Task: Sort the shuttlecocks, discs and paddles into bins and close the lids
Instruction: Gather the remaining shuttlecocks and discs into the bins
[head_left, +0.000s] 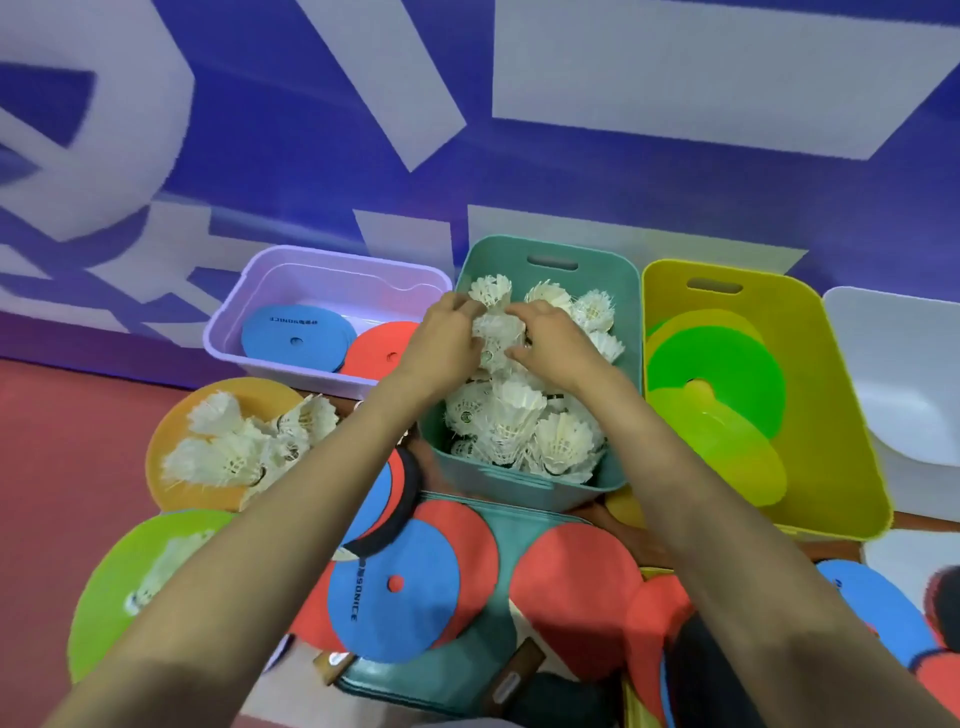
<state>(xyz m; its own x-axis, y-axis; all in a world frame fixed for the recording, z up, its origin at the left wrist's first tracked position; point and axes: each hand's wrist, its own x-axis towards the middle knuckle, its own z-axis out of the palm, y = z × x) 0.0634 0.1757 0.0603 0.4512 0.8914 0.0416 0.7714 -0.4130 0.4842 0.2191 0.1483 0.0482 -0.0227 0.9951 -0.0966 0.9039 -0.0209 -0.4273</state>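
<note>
Both my hands reach into the teal bin (626, 291), which is piled with white shuttlecocks (524, 415). My left hand (447, 345) and my right hand (553, 343) hold a clump of shuttlecocks (498, 332) between them, fingers curled on the feathers. More shuttlecocks (244, 441) lie on an orange disc (260, 389) at the left. The lilac bin (234, 322) holds a blue disc (296, 338) and a red disc (379, 353). The yellow bin (831, 415) holds green and yellow discs (727, 374). Blue and red discs (400, 587) and paddles lie in front.
A white bin (904, 374) stands at the far right. A teal lid (498, 613) lies under the loose discs near me. A green disc (130, 571) with a shuttlecock on it sits at the lower left. A blue and white wall rises behind the bins.
</note>
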